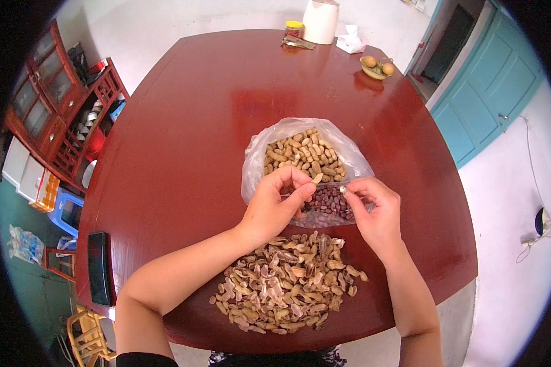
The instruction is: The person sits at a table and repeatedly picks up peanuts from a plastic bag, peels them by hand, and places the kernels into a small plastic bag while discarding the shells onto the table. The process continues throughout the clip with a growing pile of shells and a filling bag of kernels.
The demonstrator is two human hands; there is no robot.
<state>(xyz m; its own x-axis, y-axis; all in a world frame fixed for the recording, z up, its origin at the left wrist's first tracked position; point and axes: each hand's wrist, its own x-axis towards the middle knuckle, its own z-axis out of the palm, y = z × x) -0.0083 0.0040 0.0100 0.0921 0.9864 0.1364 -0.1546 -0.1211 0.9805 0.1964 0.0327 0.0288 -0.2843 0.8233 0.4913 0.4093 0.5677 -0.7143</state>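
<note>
Many shells (275, 287) are lying toward the table's (183, 153) near edge, dark kernels (332, 200) beside whole peanuts (309, 151) seemingly awaiting shelling in the bag (355, 158); left fingers (300, 195) are pinching a pod (317, 178), right fingers (356, 203) a pale bit (343, 189).

Bright room, soft light nearly all over. Shiny dark red wooden table (183, 140) works like mirror: pale shine by left edge, smudgy reflection below small yellow bowl (373, 74). White right wall (502, 196) very bright; green left wall (19, 211) dimmer. Loose brown peanut shells (281, 281) look clear. Light blue door (490, 85) bends near rim. Black ring around view.
</note>
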